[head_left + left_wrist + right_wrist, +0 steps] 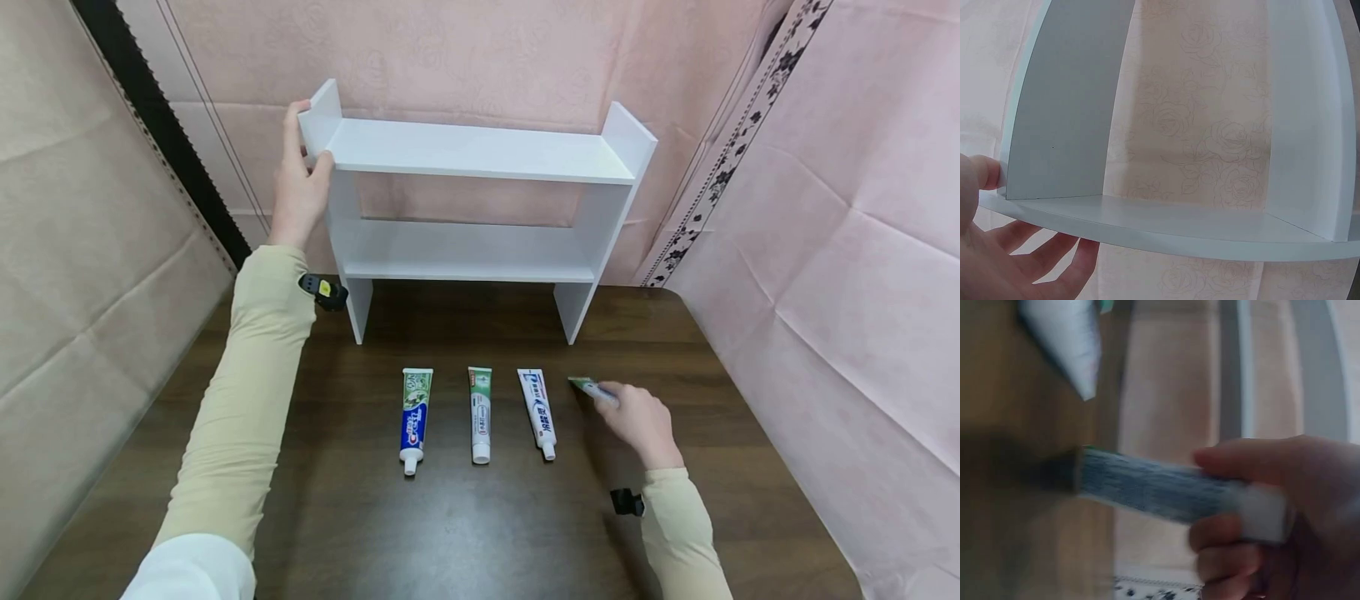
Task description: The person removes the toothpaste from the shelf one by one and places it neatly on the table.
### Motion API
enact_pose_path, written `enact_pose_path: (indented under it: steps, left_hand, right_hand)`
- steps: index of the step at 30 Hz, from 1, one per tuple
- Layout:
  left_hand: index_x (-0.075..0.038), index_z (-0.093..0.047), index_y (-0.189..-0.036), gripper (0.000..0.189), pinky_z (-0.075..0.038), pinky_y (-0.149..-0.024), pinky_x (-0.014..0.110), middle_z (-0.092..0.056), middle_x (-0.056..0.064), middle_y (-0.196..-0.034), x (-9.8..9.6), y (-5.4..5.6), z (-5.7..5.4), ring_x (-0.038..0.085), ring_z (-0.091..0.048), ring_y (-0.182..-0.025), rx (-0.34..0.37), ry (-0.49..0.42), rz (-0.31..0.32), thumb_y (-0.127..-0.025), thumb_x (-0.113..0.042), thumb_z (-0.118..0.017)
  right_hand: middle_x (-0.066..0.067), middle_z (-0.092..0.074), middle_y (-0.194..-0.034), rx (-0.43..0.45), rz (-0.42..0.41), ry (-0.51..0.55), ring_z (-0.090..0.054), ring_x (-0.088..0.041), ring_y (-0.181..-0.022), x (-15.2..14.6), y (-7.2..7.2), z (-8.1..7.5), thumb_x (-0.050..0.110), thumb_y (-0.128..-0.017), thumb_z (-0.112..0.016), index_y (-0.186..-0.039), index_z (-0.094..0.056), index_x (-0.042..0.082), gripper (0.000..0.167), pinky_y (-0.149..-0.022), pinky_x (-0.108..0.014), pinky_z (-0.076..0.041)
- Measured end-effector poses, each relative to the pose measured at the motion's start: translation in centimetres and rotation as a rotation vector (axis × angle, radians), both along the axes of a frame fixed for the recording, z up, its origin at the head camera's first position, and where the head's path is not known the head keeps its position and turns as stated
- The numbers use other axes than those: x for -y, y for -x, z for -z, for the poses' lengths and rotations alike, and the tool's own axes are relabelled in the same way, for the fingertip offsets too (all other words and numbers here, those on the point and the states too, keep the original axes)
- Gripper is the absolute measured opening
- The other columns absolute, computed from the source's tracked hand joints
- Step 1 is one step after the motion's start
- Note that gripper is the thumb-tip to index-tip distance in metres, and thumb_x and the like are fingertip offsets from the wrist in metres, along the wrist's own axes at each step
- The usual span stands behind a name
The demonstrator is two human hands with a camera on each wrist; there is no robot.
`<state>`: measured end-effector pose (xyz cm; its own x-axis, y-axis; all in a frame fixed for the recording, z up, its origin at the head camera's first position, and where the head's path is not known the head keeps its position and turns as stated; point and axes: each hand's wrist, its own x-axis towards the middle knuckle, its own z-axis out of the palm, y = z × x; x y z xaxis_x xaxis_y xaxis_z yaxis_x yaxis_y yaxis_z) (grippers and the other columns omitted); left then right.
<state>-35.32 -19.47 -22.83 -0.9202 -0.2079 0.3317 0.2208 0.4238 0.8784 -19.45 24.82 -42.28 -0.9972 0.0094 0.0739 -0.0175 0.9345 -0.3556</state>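
Note:
A white two-tier shelf [480, 154] stands at the back of the table. My left hand [299, 187] grips its left side panel near the top; in the left wrist view the thumb is by the front edge and the fingers [1054, 256] lie along the outer face. My right hand [637, 421] pinches a toothpaste tube [1154, 484] between thumb and curled fingers, tilted, its cap end toward the palm. To its left lie three more toothpaste tubes: a white-and-blue one [537, 412], a green-and-white one [481, 417] and a blue-and-green one [415, 417].
The dark wooden table [450, 533] runs under everything. A pink patterned cloth [480, 58] hangs behind the shelf, with pale cloth walls on the left [90, 250] and right [840, 250]. The right wrist view is blurred.

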Motion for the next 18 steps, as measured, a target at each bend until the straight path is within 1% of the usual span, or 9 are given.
enact_pose_path:
  steps: [2,4,7,10,14,17,18]
  left_hand:
    - [-0.064,-0.013,-0.139,0.059,-0.040,-0.093,0.037,-0.030,-0.002,-0.156,0.1,0.0,0.1,0.019,-0.045,-0.123,0.003,-0.006,0.001,-0.100,-0.025,-0.034]
    - [-0.064,-0.012,-0.139,0.059,-0.041,-0.095,0.038,-0.030,-0.002,-0.157,0.1,-0.1,0.1,0.018,-0.045,-0.125,0.004,-0.006,-0.002,-0.100,-0.025,-0.034]
    - [-0.065,-0.013,-0.138,0.059,-0.041,-0.097,0.040,-0.029,-0.003,-0.157,0.2,-0.2,0.1,0.018,-0.045,-0.126,0.004,-0.015,-0.002,-0.101,-0.025,-0.034]
    - [-0.066,-0.013,-0.137,0.059,-0.040,-0.096,0.039,-0.030,-0.004,-0.156,0.2,-0.3,-0.1,0.018,-0.045,-0.125,-0.004,-0.020,-0.004,-0.100,-0.025,-0.034]
    - [-0.064,-0.014,-0.138,0.058,-0.040,-0.092,0.037,-0.032,-0.002,-0.155,0.1,-0.3,-0.2,0.017,-0.045,-0.122,-0.012,-0.014,-0.009,-0.100,-0.025,-0.034]
    - [-0.062,-0.014,-0.139,0.058,-0.040,-0.093,0.039,-0.032,-0.001,-0.155,0.1,-0.2,-0.2,0.018,-0.044,-0.122,-0.013,-0.011,-0.007,-0.100,-0.025,-0.034]
    - [-0.062,-0.014,-0.140,0.058,-0.040,-0.094,0.039,-0.032,-0.001,-0.155,0.0,-0.2,-0.2,0.018,-0.044,-0.122,-0.014,-0.014,-0.004,-0.100,-0.025,-0.034]
  right_hand:
    - [-0.026,-0.067,-0.112,0.069,-0.021,-0.025,-0.053,-0.023,-0.065,-0.2,-0.1,1.2,0.025,-0.093,-0.057,-0.130,-0.060,0.006,0.042,-0.053,-0.035,-0.040]
    - [-0.026,-0.067,-0.111,0.145,-0.042,-0.031,-0.052,-0.021,-0.063,-0.2,-0.2,2.2,0.025,-0.094,-0.058,-0.133,-0.058,0.005,0.044,-0.053,-0.033,-0.039]
    - [-0.020,-0.068,-0.094,0.219,-0.054,-0.024,-0.048,-0.017,-0.056,-0.1,-0.2,3.1,0.024,-0.094,-0.059,-0.134,-0.057,0.005,0.044,-0.050,-0.031,-0.037]
    - [-0.012,-0.064,-0.082,0.243,-0.036,-0.009,-0.044,-0.016,-0.051,-0.1,-0.2,3.5,0.024,-0.094,-0.059,-0.134,-0.057,0.007,0.044,-0.049,-0.030,-0.035]
    - [-0.010,-0.063,-0.082,0.254,-0.024,-0.002,-0.044,-0.017,-0.051,-0.1,-0.1,3.4,0.024,-0.095,-0.058,-0.135,-0.057,0.007,0.043,-0.050,-0.030,-0.035]
    - [-0.008,-0.061,-0.078,0.264,-0.024,0.007,-0.044,-0.017,-0.051,-0.2,-0.1,3.5,0.024,-0.095,-0.058,-0.135,-0.057,0.007,0.043,-0.050,-0.030,-0.035]
    - [-0.010,-0.062,-0.080,0.267,-0.026,0.006,-0.045,-0.017,-0.052,-0.3,-0.1,3.5,0.024,-0.095,-0.058,-0.135,-0.056,0.007,0.043,-0.050,-0.030,-0.035]
